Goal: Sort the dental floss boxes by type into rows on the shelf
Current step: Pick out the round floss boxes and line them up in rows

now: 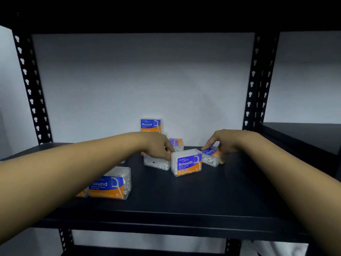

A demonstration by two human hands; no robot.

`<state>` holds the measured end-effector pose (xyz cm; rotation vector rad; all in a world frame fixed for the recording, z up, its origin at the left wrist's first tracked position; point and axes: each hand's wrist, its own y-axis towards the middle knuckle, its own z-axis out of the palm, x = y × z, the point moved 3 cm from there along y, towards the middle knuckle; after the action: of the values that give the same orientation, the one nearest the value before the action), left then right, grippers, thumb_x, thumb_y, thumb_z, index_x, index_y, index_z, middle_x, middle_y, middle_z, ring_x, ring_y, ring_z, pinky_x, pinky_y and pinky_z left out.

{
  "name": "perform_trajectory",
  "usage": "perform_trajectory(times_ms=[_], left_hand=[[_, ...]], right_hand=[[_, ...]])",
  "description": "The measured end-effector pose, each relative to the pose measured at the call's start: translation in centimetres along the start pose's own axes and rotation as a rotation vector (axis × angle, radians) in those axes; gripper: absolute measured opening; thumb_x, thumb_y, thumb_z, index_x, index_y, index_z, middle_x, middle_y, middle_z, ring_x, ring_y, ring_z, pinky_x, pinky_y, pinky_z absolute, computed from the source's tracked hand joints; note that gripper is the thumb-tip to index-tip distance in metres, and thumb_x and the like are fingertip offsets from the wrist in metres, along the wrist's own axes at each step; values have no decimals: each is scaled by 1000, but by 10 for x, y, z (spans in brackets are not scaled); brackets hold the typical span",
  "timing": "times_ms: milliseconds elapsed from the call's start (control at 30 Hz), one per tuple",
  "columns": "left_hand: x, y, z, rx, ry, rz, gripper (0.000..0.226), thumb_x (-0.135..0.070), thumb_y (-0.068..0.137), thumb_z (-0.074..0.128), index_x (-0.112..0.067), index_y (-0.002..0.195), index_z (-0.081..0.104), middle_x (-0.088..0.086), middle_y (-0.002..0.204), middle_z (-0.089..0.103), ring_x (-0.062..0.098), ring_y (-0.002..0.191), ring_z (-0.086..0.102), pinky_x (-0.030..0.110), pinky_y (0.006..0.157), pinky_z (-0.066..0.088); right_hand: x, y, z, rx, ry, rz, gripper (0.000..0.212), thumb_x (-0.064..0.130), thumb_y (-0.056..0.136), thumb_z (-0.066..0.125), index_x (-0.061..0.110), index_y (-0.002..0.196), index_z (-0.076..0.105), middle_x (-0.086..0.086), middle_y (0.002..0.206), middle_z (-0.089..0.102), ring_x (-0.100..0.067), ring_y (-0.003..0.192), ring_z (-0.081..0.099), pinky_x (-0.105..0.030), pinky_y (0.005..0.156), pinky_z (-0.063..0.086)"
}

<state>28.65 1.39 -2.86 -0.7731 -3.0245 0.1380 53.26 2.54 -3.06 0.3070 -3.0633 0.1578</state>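
Several clear plastic boxes of dental flossers with blue and orange labels sit on a black shelf point(184, 204). My left hand point(156, 145) reaches over a clear box lying flat point(156, 164), its fingers curled down onto the box's top. My right hand point(224, 143) grips a tilted "Round" box point(211, 157) between thumb and fingers. A "Smooth" box point(186, 162) stands upright between both hands. An upright "Round" box point(150, 125) stands at the back, with a small "Smooth" box point(176, 143) beside it.
A larger "Round" box point(110, 184) stands at the front left, partly behind my left forearm, with another box edge point(82, 194) beside it. Black perforated uprights point(29, 89) point(258, 80) frame the shelf. A second shelf point(304, 133) adjoins on the right. A white wall lies behind.
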Motion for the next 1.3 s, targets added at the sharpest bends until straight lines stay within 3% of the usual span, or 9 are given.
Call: perform_trajectory(times_ms=[100,233,333,367,533,767,967,1200,1300], left_hand=[[-2,-10,-5,80,73,16,43,-37,92,68,-36,135,61,-9,118,61,17,107,58,35,101,51],[13,-24,-18,136,25,27,34,-8,83,68,-33,105,75,-6,120,68,26,111,66,38,93,56],[23,-23,-18,21,-79,-24,13,-16,86,64,-23,89,74,0,103,76,26,102,70,37,84,57],[24,-21,-15,-51,-81,-58,8,-25,87,67,-21,89,73,3,98,75,28,98,70,38,85,57],[20,-15,6,-155,60,-247,65,-65,73,76,-16,114,65,4,112,66,23,102,63,33,84,52],[38,-17,-1,-50,-244,-260,53,-31,72,89,-15,117,66,12,114,71,26,84,70,35,70,61],[61,-28,-2,102,-710,-195,29,-5,92,66,-14,119,62,13,108,66,24,85,66,33,67,60],[68,-33,4,62,-690,-242,29,-14,103,43,-13,124,63,12,120,70,29,109,69,39,80,58],[65,-34,4,81,-674,-222,33,-19,104,42,-13,128,64,14,126,69,25,101,69,32,69,58]], right_hand=[[-1,1,0,-10,11,7,75,5,69,90,42,130,67,29,93,51,-10,102,51,-27,91,41],[-2,4,0,-10,11,10,77,6,65,92,44,128,68,18,111,60,-12,104,55,-30,96,46],[-1,4,1,-12,-4,11,77,7,65,93,45,127,68,24,107,59,-12,103,55,-31,98,47],[-1,5,1,-19,-7,9,78,8,63,94,46,126,69,21,114,61,-12,104,56,-32,99,48],[2,-2,-4,-21,-87,27,76,15,63,94,43,128,68,18,120,54,-13,116,54,-33,97,48],[4,-8,-2,-84,-181,66,72,44,62,93,36,125,60,10,128,59,-17,113,58,-35,93,51],[11,-12,3,-157,-188,56,69,52,59,92,28,108,49,3,118,60,-20,97,61,-36,78,54],[25,-15,2,-159,-124,40,79,62,45,94,32,97,43,3,112,63,-19,87,69,-41,78,59],[26,-14,4,-169,-102,29,80,61,43,95,34,96,42,5,107,63,-17,85,67,-40,77,58]])
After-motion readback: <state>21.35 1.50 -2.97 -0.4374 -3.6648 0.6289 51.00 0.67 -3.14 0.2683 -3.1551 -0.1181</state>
